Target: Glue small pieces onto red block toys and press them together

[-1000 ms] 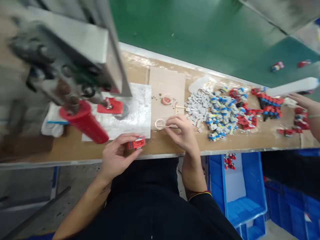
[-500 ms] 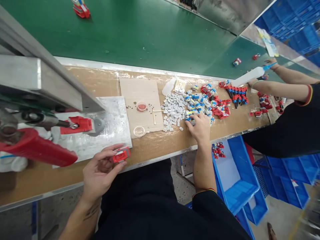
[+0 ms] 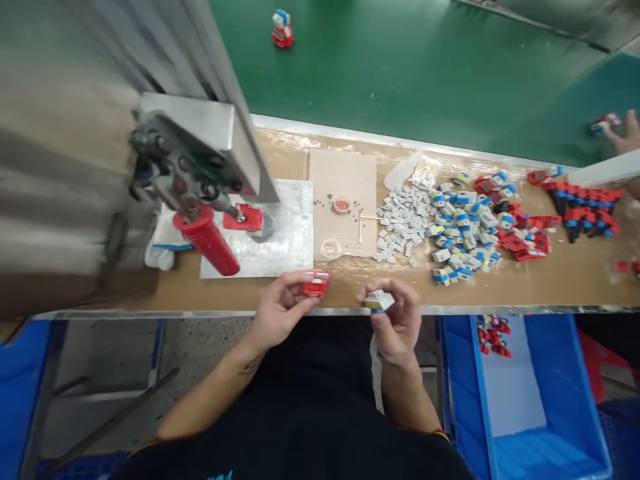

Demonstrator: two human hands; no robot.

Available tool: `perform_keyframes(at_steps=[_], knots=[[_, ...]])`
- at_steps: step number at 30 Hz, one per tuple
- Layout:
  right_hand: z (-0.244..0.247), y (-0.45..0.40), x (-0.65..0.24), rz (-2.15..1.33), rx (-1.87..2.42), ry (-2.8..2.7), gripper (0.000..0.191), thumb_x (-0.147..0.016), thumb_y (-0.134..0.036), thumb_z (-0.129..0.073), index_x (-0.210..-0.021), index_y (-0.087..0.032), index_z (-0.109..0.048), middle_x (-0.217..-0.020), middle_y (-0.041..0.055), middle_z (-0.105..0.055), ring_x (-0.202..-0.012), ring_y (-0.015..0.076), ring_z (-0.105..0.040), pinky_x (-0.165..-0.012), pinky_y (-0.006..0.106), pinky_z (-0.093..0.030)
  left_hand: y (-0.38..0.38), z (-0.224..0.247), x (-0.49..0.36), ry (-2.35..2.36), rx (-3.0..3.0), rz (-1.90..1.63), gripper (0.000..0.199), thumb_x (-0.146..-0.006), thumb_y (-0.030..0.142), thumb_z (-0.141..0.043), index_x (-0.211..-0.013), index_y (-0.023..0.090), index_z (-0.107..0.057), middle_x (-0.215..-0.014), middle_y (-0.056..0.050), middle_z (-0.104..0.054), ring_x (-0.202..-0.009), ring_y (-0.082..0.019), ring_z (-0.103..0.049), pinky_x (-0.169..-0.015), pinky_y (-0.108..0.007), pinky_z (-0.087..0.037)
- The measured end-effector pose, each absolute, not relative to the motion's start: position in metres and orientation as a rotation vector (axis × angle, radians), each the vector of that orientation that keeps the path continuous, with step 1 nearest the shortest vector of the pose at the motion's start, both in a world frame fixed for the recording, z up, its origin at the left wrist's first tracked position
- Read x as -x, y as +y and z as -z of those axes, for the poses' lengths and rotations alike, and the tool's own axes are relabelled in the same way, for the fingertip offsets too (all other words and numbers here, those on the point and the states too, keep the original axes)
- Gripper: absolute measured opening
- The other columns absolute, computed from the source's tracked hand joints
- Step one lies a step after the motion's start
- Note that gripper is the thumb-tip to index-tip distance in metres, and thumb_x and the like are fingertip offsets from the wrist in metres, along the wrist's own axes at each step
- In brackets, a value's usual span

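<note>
— Since half a second ago, what has shifted?

— Back from the heap of small grey, blue and yellow plastic parts [image 3: 440, 223] comes the person's right hand [image 3: 395, 319]; it is now at the near edge of the long brown workbench [image 3: 550, 280], fingers closed on a small white block with a blue and yellow side [image 3: 379, 301]. The left hand [image 3: 280, 308] stays at the bench edge, pinching a small red plastic housing [image 3: 316, 285] between thumb and fingertips.

— How do the two pieces stand to each other?

— Near, level, not touching; a gap of bench edge shows between them.

— And around them, from the biggest down?

— A green conveyor belt [image 3: 425, 73] runs behind the bench, with one red and blue piece [image 3: 283, 29] on it. At the left stands a grey metal hand press with a ribbed red handle [image 3: 205, 233], on a silver base plate [image 3: 280, 247]. Below the bench at right sits a blue plastic bin [image 3: 565, 393]. A cardboard sheet [image 3: 345, 180] carries a little cup of red liquid [image 3: 341, 205] and a clear cup [image 3: 331, 250]. Red parts [image 3: 520, 237] lie right of the heap.

— Anyone else?

— A co-worker's hand [image 3: 625, 137] at the far right, on the belt.
</note>
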State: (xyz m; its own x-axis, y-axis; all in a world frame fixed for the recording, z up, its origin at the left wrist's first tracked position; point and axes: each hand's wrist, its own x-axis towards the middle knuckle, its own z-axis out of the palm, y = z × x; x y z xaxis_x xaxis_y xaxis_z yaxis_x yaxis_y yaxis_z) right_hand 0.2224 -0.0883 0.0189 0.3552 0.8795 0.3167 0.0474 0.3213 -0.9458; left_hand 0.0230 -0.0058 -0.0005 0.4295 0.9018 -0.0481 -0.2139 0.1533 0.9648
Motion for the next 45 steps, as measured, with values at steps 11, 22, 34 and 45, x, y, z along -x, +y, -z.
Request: perform_keyframes(at_steps=[11,22,34,45], knots=[[0.001,-0.076,-0.190,-1.066,0.796,-0.872,0.022,-0.099,-0.036,-0.077,-0.116,-0.039,-0.065,-0.111,0.0015,-0.066,-0.087,0.0182,-0.077,-0.069,0.031,-0.065,-0.014,-0.011,-0.014,0.760,-1.130,-0.956,0.028,-0.092,0.023,-0.082,-0.118,0.020,-0.072,-0.117,-0.010,-0.084,-0.105,-0.022,-0.084,-0.088,-0.027,-0.070],[-0.006,-0.081,-0.205,-0.758,1.075,-1.154,0.027,-0.101,-0.038,-0.074,-0.128,-0.036,-0.070,-0.106,0.0056,-0.071,-0.097,0.0214,-0.071,-0.079,0.036,-0.062,-0.016,-0.008,-0.014,0.671,-1.119,-0.960,0.031,-0.094,0.022,-0.080,-0.124,0.022,-0.073,-0.129,-0.011,-0.081,-0.115,-0.025,-0.082,-0.099,-0.032,-0.068],[-0.005,-0.080,-0.173,-0.977,1.157,-0.765,0.032,-0.081,-0.046,-0.095,-0.094,-0.026,-0.073,-0.099,0.0028,-0.070,-0.084,0.0153,-0.066,-0.069,0.027,-0.055,-0.025,0.007,-0.014,0.591,-1.314,-1.028,0.052,-0.095,0.020,-0.078,-0.145,0.029,-0.065,-0.156,-0.013,-0.065,-0.138,-0.028,-0.070,-0.111,-0.035,-0.063],[-0.007,-0.081,-0.177,-1.071,1.245,-0.790,0.032,-0.083,-0.057,-0.090,-0.089,-0.026,-0.082,-0.084,0.0019,-0.067,-0.064,0.0130,-0.060,-0.052,0.026,-0.051,-0.018,0.006,-0.009,0.719,-1.561,-1.018,0.032,-0.088,0.038,-0.089,-0.116,0.025,-0.079,-0.137,-0.016,-0.078,-0.127,-0.031,-0.077,-0.105,-0.046,-0.065]])
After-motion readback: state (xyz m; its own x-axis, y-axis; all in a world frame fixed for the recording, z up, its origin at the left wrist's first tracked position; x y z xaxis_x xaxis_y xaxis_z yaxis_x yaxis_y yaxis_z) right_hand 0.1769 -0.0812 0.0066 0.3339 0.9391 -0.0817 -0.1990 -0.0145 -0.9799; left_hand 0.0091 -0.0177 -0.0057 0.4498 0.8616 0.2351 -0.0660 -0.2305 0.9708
